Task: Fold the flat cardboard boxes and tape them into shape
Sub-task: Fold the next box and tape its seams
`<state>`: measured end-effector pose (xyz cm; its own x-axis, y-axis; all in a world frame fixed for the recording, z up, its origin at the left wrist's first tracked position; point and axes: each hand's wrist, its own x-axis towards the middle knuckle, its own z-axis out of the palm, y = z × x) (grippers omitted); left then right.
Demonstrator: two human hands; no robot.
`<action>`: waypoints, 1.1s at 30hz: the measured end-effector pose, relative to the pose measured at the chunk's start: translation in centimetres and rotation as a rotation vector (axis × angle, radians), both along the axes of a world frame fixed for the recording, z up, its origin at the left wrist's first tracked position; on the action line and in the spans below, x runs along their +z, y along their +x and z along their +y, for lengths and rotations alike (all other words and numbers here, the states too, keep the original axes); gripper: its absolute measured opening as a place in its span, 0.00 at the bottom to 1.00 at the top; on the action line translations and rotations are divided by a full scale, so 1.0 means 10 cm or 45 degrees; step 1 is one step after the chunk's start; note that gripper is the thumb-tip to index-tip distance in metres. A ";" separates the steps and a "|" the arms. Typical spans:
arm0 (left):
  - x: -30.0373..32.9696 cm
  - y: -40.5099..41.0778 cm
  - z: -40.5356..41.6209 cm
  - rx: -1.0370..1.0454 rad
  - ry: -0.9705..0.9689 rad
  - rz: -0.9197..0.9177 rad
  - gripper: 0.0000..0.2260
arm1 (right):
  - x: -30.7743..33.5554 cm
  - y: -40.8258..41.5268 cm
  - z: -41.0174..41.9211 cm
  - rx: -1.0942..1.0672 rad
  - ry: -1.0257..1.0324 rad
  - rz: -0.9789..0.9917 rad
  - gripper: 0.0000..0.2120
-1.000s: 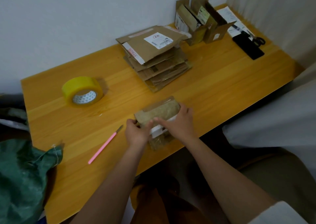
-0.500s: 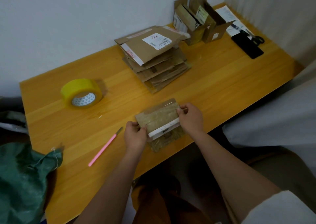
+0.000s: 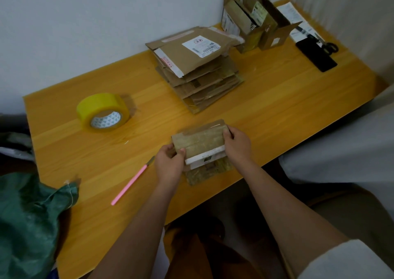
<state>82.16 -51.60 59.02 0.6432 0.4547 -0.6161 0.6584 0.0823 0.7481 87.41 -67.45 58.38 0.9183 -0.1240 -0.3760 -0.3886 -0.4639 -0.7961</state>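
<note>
- Cardboard box, flat w/ old tape across its face, sits at the near table edge, part-raised between both hands; a lower flap lies under it toward the person.
- Left hand: fingers curled round the box's left end, thumb on top. Probably steadies the piece while it's opened out.
- Right hand: fingers pinch the right end near the top corner. Looks placed to pull the walls apart into shape.
- Judgement: folding step just starting; no fresh tape on this box yet.
- Tape roll, 1, yellow, lying well left of the box but within reach for the sealing step.
- Pink cutter, 1, just left of the left hand, likely for cutting tape.
- Flat stack, several pcs (exact no. can't tell), behind the box, awaiting folding.
- Upright boxes, approx. 2, at the far wall, flaps open.
- Scissors, 1 pr, far right corner, by a black object.
- Green bag overlaps the table's left near corner.
</note>
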 end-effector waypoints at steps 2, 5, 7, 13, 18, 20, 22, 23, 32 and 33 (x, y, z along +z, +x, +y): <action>0.02 0.09 -0.03 0.025 0.071 0.031 0.17 | 0.00 0.03 0.08 -0.064 0.003 0.022 0.22; 0.03 0.19 -0.10 0.060 0.245 0.102 0.25 | 0.02 0.04 0.17 -0.156 -0.041 0.040 0.27; 0.01 0.21 -0.12 0.116 0.271 0.109 0.22 | -0.03 0.04 0.19 -0.212 -0.014 0.018 0.25; -0.08 0.13 0.00 0.270 0.035 -0.032 0.16 | -0.14 0.04 0.04 -0.362 0.284 0.042 0.17; -0.06 0.12 0.08 0.327 -0.161 -0.002 0.14 | -0.10 0.04 0.01 -0.387 0.393 0.097 0.14; -0.03 0.10 0.08 0.270 -0.150 0.005 0.12 | -0.07 0.03 0.00 -0.357 0.365 0.123 0.16; -0.03 0.09 0.10 0.238 -0.165 -0.020 0.12 | -0.06 0.05 -0.03 -0.357 0.385 0.133 0.15; -0.03 0.08 0.11 0.206 -0.180 -0.036 0.11 | -0.06 0.06 -0.03 -0.368 0.400 0.135 0.14; 0.07 0.17 0.27 -0.077 -0.323 0.008 0.03 | -0.07 0.06 -0.08 -0.208 0.305 0.099 0.18; 0.09 0.17 0.26 -0.070 -0.310 0.017 0.01 | -0.04 0.08 -0.06 -0.204 0.294 0.115 0.16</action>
<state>83.85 -49.00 59.91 0.6539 0.2563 -0.7118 0.6767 0.2226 0.7018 88.23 -68.02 58.00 0.8556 -0.1663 -0.4901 -0.5160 -0.2016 -0.8325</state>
